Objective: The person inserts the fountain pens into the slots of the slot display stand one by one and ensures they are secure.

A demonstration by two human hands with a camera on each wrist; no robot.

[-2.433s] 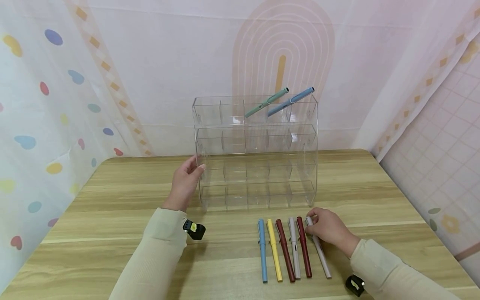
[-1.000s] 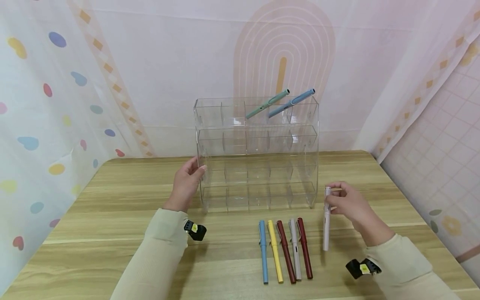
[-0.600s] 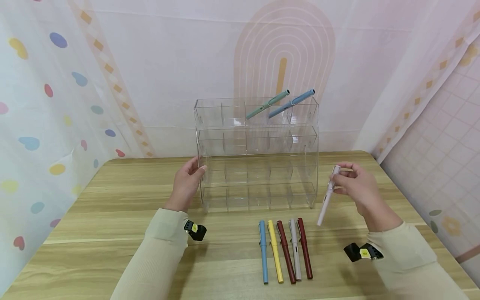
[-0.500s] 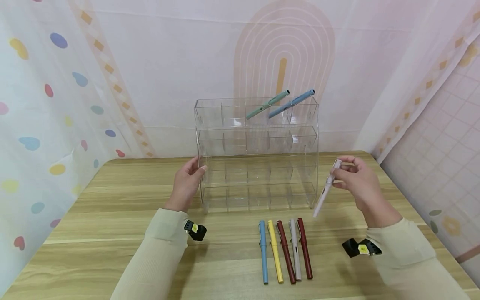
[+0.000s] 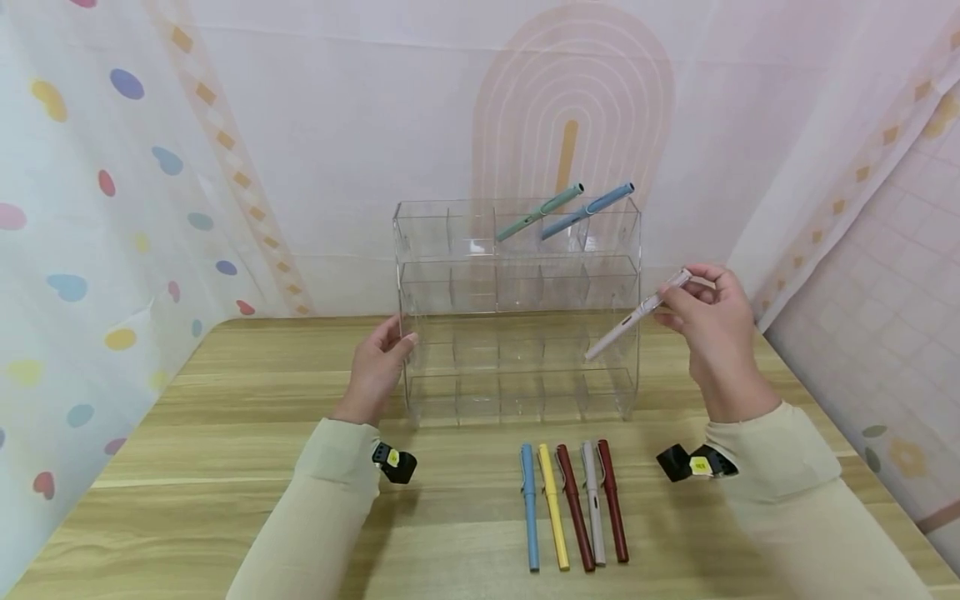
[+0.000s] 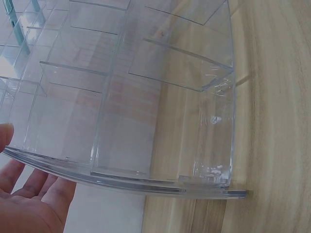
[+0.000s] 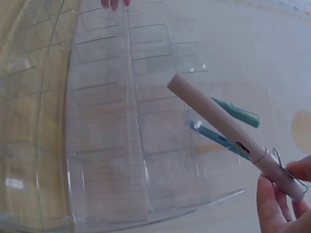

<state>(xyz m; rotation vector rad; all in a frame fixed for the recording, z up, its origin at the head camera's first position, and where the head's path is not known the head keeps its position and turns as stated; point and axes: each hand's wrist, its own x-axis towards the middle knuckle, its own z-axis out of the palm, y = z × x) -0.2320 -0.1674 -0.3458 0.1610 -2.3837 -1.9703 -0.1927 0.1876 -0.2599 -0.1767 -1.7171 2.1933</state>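
Note:
My right hand (image 5: 716,325) pinches a pale pink pen (image 5: 626,327) by its capped, clipped end. The pen slants down to the left, its other end overlapping the right side of the clear tiered pen rack (image 5: 517,312) in the head view. In the right wrist view the pale pen (image 7: 214,114) crosses in front of a green pen and a blue pen. My left hand (image 5: 375,367) grips the rack's left side panel, thumb in front and fingers behind. In the rack's top tier lean the green pen (image 5: 540,212) and the blue pen (image 5: 588,211).
On the wooden table (image 5: 187,467) in front of the rack lie a light blue pen (image 5: 530,508), a yellow pen (image 5: 554,508), two dark red pens and a grey pen (image 5: 594,504), side by side. A patterned cloth (image 5: 337,150) hangs close behind the rack.
My right hand has picked the pale pink pen off the table's right end of the row, raised it and tilted it toward the rack. The left hand has stayed on the rack's side.

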